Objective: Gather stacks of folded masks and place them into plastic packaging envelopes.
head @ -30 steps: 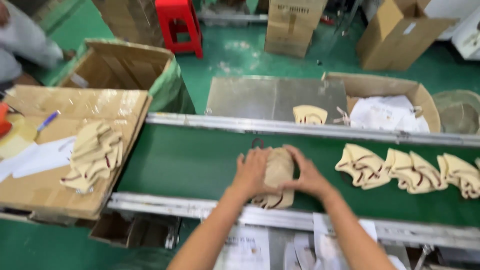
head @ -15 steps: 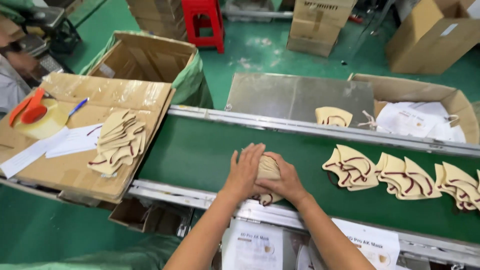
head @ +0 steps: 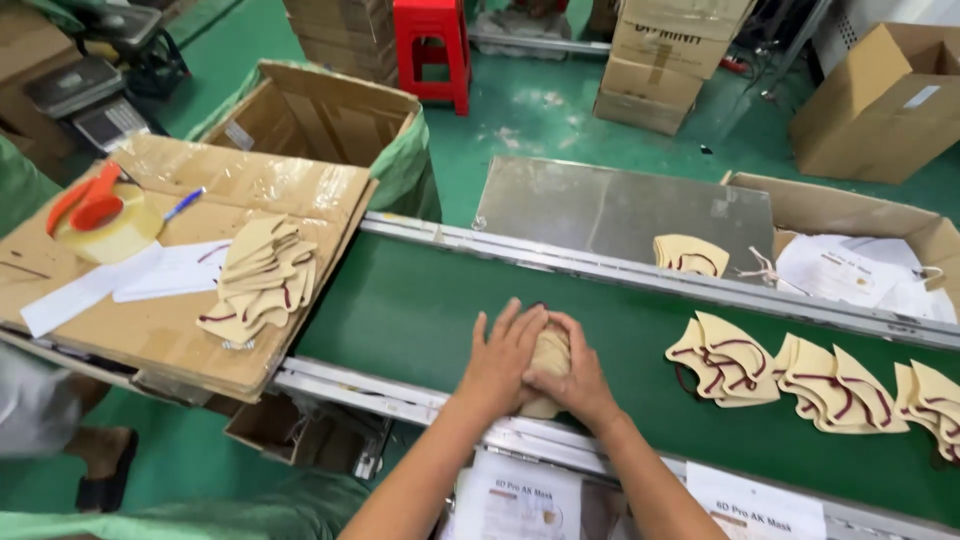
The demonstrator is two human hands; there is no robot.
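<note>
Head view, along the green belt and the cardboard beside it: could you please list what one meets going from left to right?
Tape dispenser → white papers → stack of beige masks on the cardboard → left hand → right hand, both pressing a mask bundle → loose masks on the belt.

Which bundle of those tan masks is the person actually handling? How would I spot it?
Find the long green conveyor belt. At its near edge, the left hand and right hand press together around one small stack of masks. The other mask piles lie untouched farther right.
</note>
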